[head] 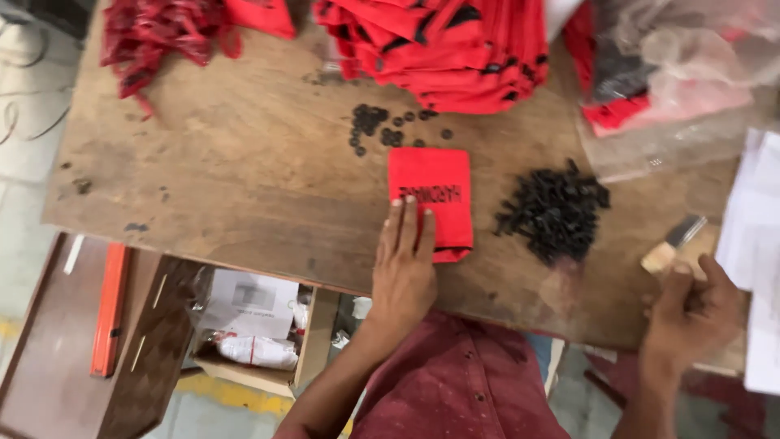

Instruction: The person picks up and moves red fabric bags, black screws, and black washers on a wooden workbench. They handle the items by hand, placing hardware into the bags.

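Your left hand (404, 272) lies flat, fingers spread, pinning the red folded fabric pouch (431, 201) mid-desk (244, 179). Your right hand (689, 313) pinches a wooden-handled tool (673, 245). Keep the pouch square; black small parts (555, 213) lie just beside it.

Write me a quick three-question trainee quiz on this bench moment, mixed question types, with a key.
1. True or false: the left hand lies flat on the folded red cloth piece.
2. Multiple choice: what does the right hand hold? A) scissors B) a small wooden-handled tool C) a red strap
3. Short answer: which lies nearer the right hand, the big pile of black parts or the scattered black rings?

Key
1. True; its fingers rest on the cloth's lower left part.
2. B
3. The big pile of black parts, right of the cloth on the wooden table.
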